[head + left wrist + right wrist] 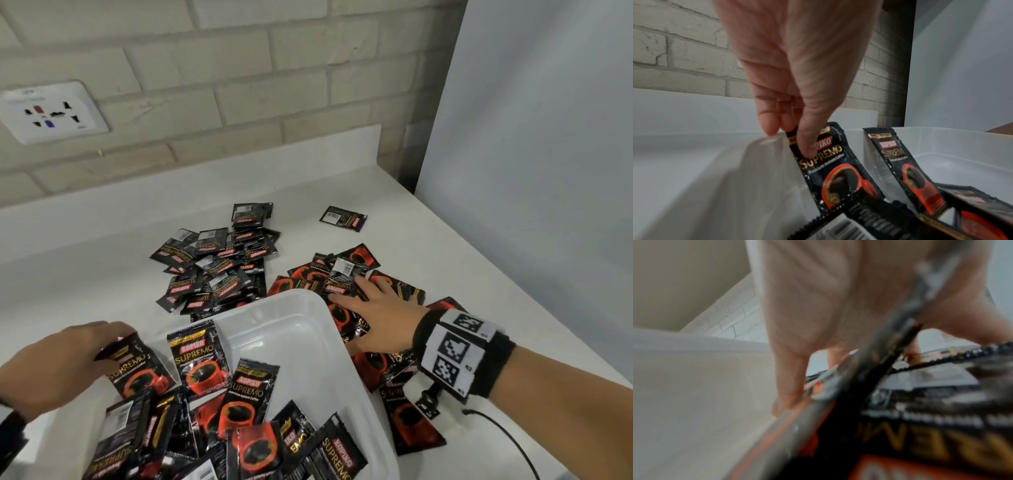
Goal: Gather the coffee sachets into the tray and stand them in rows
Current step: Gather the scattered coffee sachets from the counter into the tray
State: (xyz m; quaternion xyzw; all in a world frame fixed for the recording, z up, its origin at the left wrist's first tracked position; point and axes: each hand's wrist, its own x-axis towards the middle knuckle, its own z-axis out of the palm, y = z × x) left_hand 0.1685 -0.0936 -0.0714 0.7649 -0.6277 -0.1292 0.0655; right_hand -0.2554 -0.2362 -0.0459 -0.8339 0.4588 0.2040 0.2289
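A translucent white tray (pixel 308 308) sits near me on the white counter, with several black-and-red coffee sachets (pixel 239 404) lying and leaning in its near half. My left hand (pixel 68 359) pinches the top of one upright sachet (pixel 137 370) against the tray's left wall (pixel 764 162); the thumb (pixel 807 146) presses its front. My right hand (pixel 373 315) lies spread with straight fingers on a pile of sachets (pixel 346 274) just right of the tray. The right wrist view is blurred, with sachets (pixel 920 402) under the palm.
A second loose pile of sachets (pixel 215 267) lies beyond the tray, and one single sachet (pixel 343 218) sits farther back right. A brick wall with a socket plate (pixel 51 113) is behind. A grey panel (pixel 531 137) borders the counter's right. A black cable (pixel 503 435) trails near my right wrist.
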